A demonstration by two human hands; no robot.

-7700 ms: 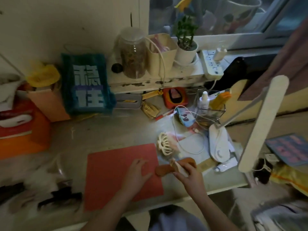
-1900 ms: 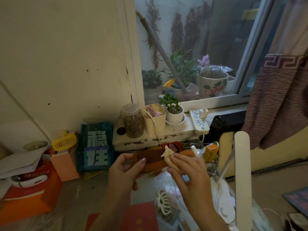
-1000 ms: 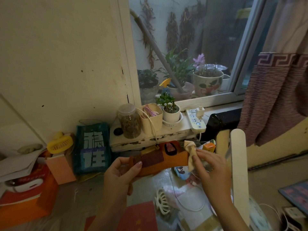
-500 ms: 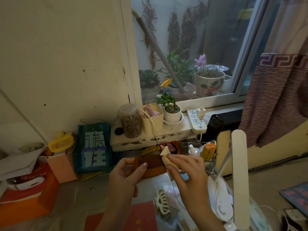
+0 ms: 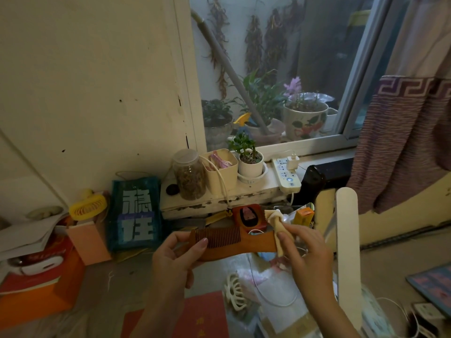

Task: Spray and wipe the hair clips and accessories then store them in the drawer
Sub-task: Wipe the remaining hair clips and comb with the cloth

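cluttered desk (image 5: 117,276) | brown wooden comb (image 5: 234,245), teeth up; beige cloth (image 5: 278,230) round handle

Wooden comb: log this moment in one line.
left hand holds wooden comb | right hand pinches cloth at comb handle | white claw clip on desk

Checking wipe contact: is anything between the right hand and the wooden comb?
Yes: a folded cream cloth, pinched by the right hand, wraps the wooden comb at its handle end. The left hand holds the toothed end bare.
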